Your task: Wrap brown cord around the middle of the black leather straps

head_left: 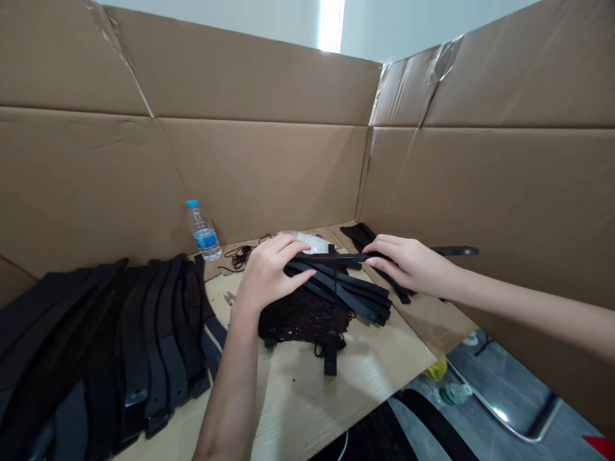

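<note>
Both hands hold one long dark strip (336, 258) level above the table. My left hand (275, 269) pinches it at its left part between thumb and fingers. Farther right, my right hand (406, 261) grips the same strip, whose rounded end sticks out beyond the hand. Beneath the strip lies a bundle of dark strips (360, 298), on top of a heap of dark brown cord or netting (302, 317). A short black piece (330, 358) lies at the front of the heap.
Many dark curved strips (144, 333) cover the left of the table (288, 403). A water bottle (205, 234) stands at the back by the cardboard wall (259, 173). Scissors (229, 298) lie left of the heap. More black strips (358, 237) lie behind right. A bottle (454, 393) is on the floor.
</note>
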{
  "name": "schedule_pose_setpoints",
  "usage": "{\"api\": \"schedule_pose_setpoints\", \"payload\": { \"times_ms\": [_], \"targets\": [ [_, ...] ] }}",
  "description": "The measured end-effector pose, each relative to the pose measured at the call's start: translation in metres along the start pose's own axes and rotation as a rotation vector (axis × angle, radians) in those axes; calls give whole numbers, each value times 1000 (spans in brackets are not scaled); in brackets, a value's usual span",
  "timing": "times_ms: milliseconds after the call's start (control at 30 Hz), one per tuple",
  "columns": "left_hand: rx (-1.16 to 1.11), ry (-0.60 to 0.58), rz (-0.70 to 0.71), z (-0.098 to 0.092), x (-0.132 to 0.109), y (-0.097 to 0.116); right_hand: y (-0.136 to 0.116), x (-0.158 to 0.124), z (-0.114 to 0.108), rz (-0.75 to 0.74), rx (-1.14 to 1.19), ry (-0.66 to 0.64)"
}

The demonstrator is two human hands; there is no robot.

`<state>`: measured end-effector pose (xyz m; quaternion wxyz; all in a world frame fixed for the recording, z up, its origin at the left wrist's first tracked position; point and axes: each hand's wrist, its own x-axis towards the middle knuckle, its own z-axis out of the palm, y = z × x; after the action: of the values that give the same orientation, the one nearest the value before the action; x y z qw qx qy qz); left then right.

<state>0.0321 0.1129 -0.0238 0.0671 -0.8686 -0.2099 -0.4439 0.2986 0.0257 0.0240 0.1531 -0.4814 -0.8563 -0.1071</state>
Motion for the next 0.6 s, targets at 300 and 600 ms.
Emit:
{"api": "schedule_pose_setpoints", "payload": {
  "times_ms": [300, 600],
  "targets": [
    [70, -106, -7, 16, 0, -7, -10, -4, -3, 392, 446, -191],
    [104, -104, -16, 19, 0, -4, -19, -11, 4, 590, 974, -322]
  ]
}}
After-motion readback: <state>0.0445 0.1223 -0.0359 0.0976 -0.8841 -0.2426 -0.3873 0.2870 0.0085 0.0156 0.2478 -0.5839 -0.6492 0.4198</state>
